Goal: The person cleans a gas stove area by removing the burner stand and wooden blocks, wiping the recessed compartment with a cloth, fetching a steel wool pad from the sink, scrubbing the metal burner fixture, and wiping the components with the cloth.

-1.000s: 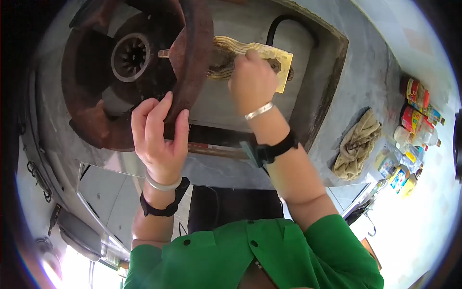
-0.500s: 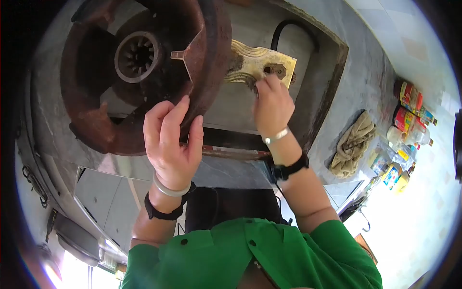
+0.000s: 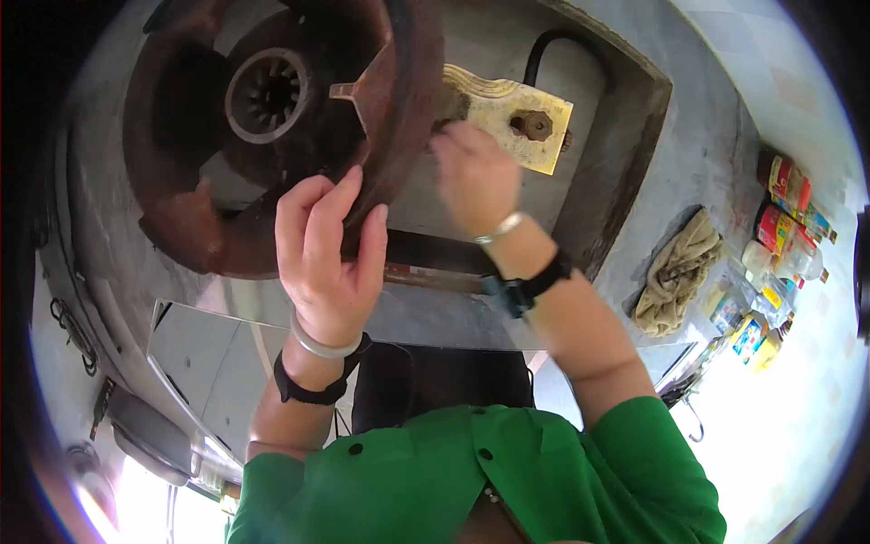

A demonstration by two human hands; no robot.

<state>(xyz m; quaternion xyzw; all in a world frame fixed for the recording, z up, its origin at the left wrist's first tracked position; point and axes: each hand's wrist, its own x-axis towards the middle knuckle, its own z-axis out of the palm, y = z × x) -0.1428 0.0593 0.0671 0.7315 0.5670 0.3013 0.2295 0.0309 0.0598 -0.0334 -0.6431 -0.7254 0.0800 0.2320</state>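
Note:
My left hand (image 3: 328,249) grips the lower right rim of a large rusty-brown metal ring (image 3: 412,109) with prongs, its fingertips on the metal. Inside the ring sits a round burner head (image 3: 267,95) with a toothed centre. Right of the ring lies a yellow, wavy-edged metal plate (image 3: 535,136) with a rusty bolt, partly hidden behind the ring. My right hand (image 3: 476,172), blurred, is at the plate's lower left edge with its fingers bunched together. Something small and dark may be in its fingers; I cannot make it out.
The recessed grey counter opening (image 3: 625,181) has rusty edges, and a black hose (image 3: 566,38) curves in its far part. A crumpled cloth (image 3: 678,272) lies on the counter at the right. Several bottles and jars (image 3: 781,227) stand beyond it.
My right hand has moved left along the plate, away from the bolt. Compared with the earliest frame, the ring and my left hand are further right in view; my left hand keeps its hold.

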